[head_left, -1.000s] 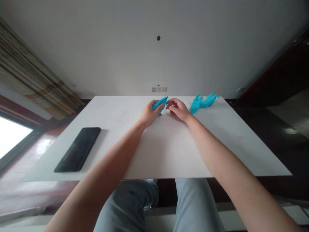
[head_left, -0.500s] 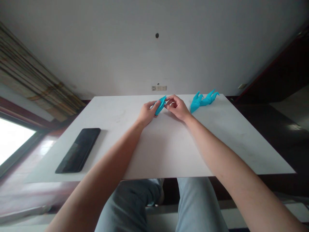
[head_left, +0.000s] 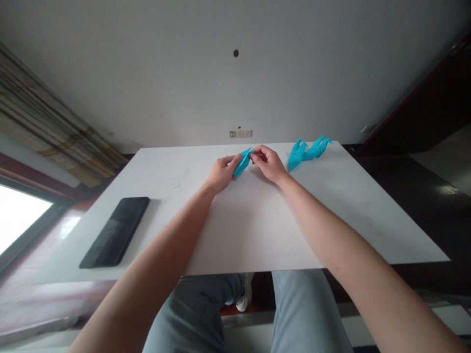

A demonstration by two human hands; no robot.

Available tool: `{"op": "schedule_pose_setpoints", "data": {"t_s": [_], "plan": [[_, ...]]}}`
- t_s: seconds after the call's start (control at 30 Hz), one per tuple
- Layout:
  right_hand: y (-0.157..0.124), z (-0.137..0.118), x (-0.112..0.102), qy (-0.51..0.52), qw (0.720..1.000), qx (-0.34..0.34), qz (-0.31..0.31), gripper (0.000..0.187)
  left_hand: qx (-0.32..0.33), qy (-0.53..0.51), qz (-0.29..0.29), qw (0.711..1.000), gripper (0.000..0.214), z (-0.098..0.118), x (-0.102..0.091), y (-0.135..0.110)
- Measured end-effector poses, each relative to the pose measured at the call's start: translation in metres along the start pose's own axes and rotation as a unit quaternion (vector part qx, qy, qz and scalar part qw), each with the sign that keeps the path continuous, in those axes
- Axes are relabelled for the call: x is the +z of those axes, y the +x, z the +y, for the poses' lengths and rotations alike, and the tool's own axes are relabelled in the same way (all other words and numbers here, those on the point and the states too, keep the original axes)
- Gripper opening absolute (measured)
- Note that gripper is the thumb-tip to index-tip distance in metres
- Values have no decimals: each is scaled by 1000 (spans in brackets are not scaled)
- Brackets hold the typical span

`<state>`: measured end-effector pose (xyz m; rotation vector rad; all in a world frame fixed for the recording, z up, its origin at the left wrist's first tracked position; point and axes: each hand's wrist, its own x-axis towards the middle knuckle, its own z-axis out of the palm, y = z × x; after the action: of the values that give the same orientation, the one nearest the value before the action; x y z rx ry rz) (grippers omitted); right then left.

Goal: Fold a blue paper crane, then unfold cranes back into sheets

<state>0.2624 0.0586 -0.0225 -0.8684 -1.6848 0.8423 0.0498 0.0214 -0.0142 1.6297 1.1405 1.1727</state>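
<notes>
My left hand (head_left: 220,172) grips a narrow folded piece of turquoise paper (head_left: 242,163) near the far middle of the white table (head_left: 253,220). My right hand (head_left: 269,163) pinches the upper tip of the same paper with thumb and fingers closed. Both forearms reach out over the table. To the right of my right hand lie finished turquoise paper figures (head_left: 307,152) with pointed tips, untouched.
A black phone (head_left: 115,231) lies flat near the table's left front corner. A wall with a socket strip (head_left: 241,133) stands behind the table. A curtain (head_left: 44,122) hangs at the left. My knees in light jeans (head_left: 294,314) show under the front edge.
The paper piece has been pressed narrower and now tilts more upright between my hands. My right fingers have closed onto its tip. The view shifted slightly.
</notes>
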Motion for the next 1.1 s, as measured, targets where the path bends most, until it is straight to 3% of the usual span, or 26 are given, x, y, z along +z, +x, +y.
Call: {"op": "schedule_pose_setpoints", "data": {"t_s": [0.23, 0.33, 0.47, 0.67, 0.9, 1.1], "plan": [[0, -2, -1, 51, 997, 32, -56, 30, 14, 25, 29, 999, 64, -4, 0, 2], [2, -1, 0, 52, 996, 24, -70, 29, 60, 90, 71, 992, 55, -8, 0, 4], [3, -1, 1, 66, 995, 26, -65, 28, 125, 168, 81, 974, 42, -12, 0, 5], [1, -10, -2, 78, 992, 51, -86, 26, 152, 171, 97, 969, 36, -15, -3, 6], [1, -13, -1, 69, 993, 48, -80, 31, 177, 186, 97, 962, 37, -18, -2, 7], [1, -12, 0, 75, 993, 38, -87, 25, 185, 189, 101, 959, 36, -18, -3, 7]]}}
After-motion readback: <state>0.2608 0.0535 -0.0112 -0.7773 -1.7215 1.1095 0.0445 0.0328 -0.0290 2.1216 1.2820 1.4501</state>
